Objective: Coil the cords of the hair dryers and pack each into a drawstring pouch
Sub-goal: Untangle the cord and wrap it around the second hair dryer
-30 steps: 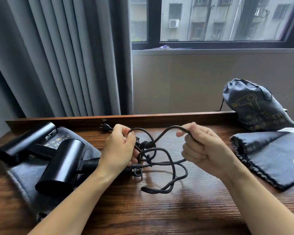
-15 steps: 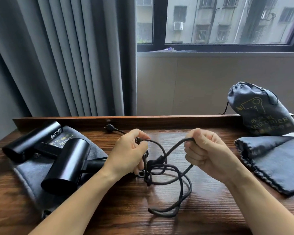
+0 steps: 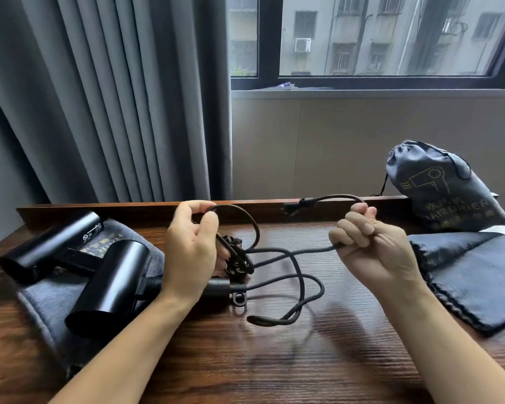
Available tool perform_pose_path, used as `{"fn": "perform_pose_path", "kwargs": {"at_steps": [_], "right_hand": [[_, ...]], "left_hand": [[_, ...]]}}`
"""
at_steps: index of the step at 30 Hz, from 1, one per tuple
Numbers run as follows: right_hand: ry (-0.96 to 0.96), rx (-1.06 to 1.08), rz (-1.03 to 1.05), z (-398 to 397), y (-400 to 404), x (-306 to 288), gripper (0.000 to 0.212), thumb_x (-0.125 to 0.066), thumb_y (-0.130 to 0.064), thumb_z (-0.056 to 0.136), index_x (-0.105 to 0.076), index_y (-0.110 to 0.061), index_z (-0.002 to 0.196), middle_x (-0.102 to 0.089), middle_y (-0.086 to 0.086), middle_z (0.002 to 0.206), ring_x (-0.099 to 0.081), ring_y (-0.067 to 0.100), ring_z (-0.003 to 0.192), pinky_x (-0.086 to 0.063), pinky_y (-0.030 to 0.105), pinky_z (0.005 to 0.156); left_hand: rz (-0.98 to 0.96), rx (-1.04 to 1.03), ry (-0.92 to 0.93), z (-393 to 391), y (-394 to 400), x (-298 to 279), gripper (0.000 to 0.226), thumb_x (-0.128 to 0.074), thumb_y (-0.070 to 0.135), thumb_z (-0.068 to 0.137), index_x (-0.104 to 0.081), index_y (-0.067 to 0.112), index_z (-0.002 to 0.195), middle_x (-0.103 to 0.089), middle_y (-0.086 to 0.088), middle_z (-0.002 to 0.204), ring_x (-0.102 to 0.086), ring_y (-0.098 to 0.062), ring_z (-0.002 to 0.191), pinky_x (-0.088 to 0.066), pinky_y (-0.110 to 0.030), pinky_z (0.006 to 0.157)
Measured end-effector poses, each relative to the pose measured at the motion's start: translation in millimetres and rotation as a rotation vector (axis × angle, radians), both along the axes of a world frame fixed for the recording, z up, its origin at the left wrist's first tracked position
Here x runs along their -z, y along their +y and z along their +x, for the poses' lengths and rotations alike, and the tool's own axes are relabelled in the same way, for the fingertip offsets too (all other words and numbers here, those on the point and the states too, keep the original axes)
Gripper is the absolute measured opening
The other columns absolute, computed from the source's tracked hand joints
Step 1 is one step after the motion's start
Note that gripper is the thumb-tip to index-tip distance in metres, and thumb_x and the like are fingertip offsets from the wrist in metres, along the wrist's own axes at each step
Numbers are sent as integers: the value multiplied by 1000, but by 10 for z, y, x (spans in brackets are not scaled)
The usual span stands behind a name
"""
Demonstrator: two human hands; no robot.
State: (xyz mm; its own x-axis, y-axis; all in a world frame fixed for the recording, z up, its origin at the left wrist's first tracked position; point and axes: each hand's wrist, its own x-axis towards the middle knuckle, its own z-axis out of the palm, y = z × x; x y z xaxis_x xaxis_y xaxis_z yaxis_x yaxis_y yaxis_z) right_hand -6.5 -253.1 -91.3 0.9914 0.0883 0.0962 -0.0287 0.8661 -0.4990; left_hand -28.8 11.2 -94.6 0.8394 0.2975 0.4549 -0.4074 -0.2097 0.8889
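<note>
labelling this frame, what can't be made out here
Head view only:
- Handle of the near hair dryer: partly hidden behind the left hand.
- Plug on the cord: motion-blurred.
- Flat pouch: cut off by the right edge.
- Closed pouch: contents unseen.

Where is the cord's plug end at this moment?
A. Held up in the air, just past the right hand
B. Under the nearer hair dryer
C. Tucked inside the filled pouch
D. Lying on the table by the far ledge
A: the plug end sticks out leftward from the right hand, which grips the cord and holds it above the table.
</note>
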Motion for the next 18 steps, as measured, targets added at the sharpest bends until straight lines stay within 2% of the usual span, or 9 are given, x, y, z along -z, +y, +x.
{"fn": "perform_pose_path", "kwargs": {"at_steps": [2,6,12,15,18], "right_hand": [[44,31,-31,18,34,33,17,-56,-2,93,-51,-17,85,-30,-9,56,-23,6,43,-26,19,47],[96,44,-183,41,113,123,27,-39,-19,109,-50,-15,84,-30,-6,53,-22,5,38,-24,19,39],[193,46,-313,56,165,154,32,-31,-13,112,-50,-13,86,-31,-5,53,-22,6,37,-21,20,39],[228,21,-496,64,187,203,26,-33,-13,111,-52,-9,93,-36,-2,56,-28,7,39,-31,22,43],[231,32,-704,23,250,230,30,-38,-16,112,-62,0,103,-48,3,61,-41,12,47,-42,27,55]], "left_hand": [[-68,-25,-37,-3,3,-14,8,-51,13,106,-57,16,110,-63,-13,53,-57,-22,40,-49,-32,39],[-159,-39,-36,33,12,-27,9,-48,11,106,-55,13,111,-62,-11,50,-54,-22,38,-48,-31,39],[-273,66,25,1,-15,-77,11,-43,11,109,-52,12,115,-64,-9,52,-58,-21,38,-51,-29,39],[-311,141,70,-19,-17,-103,12,-42,12,109,-52,13,114,-66,-10,55,-60,-22,40,-52,-30,40],[-301,194,101,-41,-27,-117,12,-41,10,109,-52,13,113,-66,-11,56,-60,-24,41,-51,-31,39]]}}
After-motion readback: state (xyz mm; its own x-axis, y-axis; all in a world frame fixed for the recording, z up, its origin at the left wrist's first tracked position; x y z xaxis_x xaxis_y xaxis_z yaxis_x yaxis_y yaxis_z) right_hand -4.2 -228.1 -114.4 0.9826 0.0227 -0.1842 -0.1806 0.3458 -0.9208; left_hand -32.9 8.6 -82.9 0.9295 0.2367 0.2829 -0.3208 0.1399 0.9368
